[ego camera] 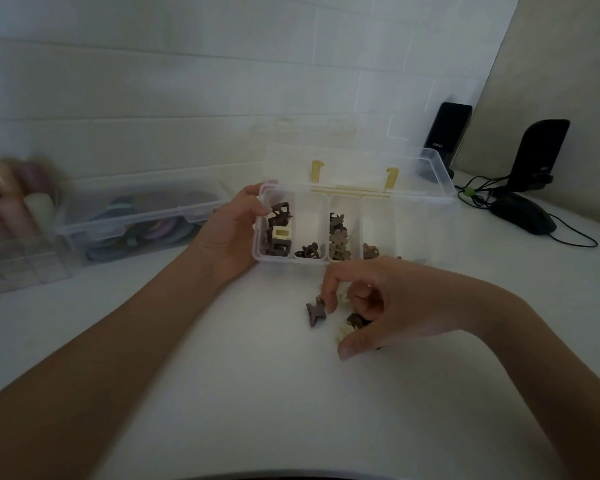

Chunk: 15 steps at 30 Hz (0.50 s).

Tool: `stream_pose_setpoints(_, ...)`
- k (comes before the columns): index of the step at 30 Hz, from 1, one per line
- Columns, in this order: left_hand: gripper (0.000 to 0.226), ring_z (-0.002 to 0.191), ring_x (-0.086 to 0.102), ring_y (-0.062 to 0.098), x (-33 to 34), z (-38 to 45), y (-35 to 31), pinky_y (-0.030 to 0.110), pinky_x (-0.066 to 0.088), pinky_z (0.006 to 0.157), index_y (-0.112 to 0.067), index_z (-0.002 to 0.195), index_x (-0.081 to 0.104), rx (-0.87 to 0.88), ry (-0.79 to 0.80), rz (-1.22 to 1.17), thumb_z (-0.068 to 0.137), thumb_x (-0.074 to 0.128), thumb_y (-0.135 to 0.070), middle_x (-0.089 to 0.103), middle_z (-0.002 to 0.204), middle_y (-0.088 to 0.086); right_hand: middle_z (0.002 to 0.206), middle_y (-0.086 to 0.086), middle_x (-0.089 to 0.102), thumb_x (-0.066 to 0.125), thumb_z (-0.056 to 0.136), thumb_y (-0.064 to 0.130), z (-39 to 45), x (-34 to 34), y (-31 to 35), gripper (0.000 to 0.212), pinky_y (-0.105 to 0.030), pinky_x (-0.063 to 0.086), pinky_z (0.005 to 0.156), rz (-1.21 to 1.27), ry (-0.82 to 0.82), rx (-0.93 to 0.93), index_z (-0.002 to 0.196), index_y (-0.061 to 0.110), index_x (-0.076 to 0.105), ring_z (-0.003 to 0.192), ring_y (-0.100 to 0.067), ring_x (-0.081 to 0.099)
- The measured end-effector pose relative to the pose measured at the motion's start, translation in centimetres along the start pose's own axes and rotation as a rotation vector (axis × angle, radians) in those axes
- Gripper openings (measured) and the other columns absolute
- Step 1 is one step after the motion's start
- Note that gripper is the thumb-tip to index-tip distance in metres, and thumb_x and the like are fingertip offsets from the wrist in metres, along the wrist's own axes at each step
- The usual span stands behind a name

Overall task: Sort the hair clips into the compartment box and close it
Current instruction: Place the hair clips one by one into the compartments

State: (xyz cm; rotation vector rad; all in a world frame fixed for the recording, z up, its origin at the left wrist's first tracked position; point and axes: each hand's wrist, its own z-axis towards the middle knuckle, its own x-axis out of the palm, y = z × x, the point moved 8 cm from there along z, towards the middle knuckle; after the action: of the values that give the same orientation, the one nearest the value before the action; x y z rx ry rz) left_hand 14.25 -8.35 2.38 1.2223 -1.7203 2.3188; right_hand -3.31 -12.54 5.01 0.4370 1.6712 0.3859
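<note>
Your right hand (378,306), fingers curled but holding nothing, hovers over the loose clips (349,329); the box (291,259), steadied by your left hand (234,230), sits just behind.

head cam | looks forward-down – close over white table (222,393) | single view

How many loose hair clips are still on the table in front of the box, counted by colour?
Brown clips: 2, the star-shaped clip and the one under the right hand
Cream clips: 2
Total: 4 visible; the right hand may hide more.
</note>
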Motion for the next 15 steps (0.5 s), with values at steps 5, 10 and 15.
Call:
stream_pose_setpoints(5, 0.040, 0.082, 0.062, 0.021, 0.0, -0.1, 0.0, 0.028, 0.058, 0.064, -0.018, 0.098, 0.062, -0.009, 0.012, 0.002, 0.064, 0.047, -0.002, 0.063, 0.094, 0.003, 0.057, 0.014, 0.047, 0.076, 0.064, 0.054, 0.2, -0.4, -0.6, 0.044, -0.022, 0.034, 0.052, -0.220, -0.081, 0.080, 0.095, 0.040, 0.049, 0.053, -0.003, 0.042)
stream_pose_setpoints(10, 0.039, 0.080, 0.063, 0.020, 0.1, -0.1, 0.1, 0.028, 0.059, 0.062, -0.018, 0.097, 0.062, -0.009, 0.017, 0.001, 0.064, 0.047, -0.003, 0.064, 0.091, 0.003, 0.061, 0.014, 0.047, 0.073, 0.070, 0.054, 0.2, -0.6, -0.6, 0.032, -0.018, 0.031, 0.051, -0.300, -0.090, 0.082, 0.090, 0.038, 0.054, 0.057, 0.003, 0.046)
stream_pose_setpoints(15, 0.043, 0.081, 0.062, 0.020, 0.0, 0.0, 0.0, 0.028, 0.058, 0.063, -0.018, 0.098, 0.062, -0.014, 0.024, 0.007, 0.060, 0.051, -0.002, 0.064, 0.091, 0.003, 0.058, 0.020, 0.048, 0.072, 0.071, 0.047, 0.4, -2.1, 0.1, 0.025, -0.018, 0.029, 0.049, -0.102, -0.310, -0.040, 0.082, 0.030, 0.058, 0.050, -0.005, 0.039)
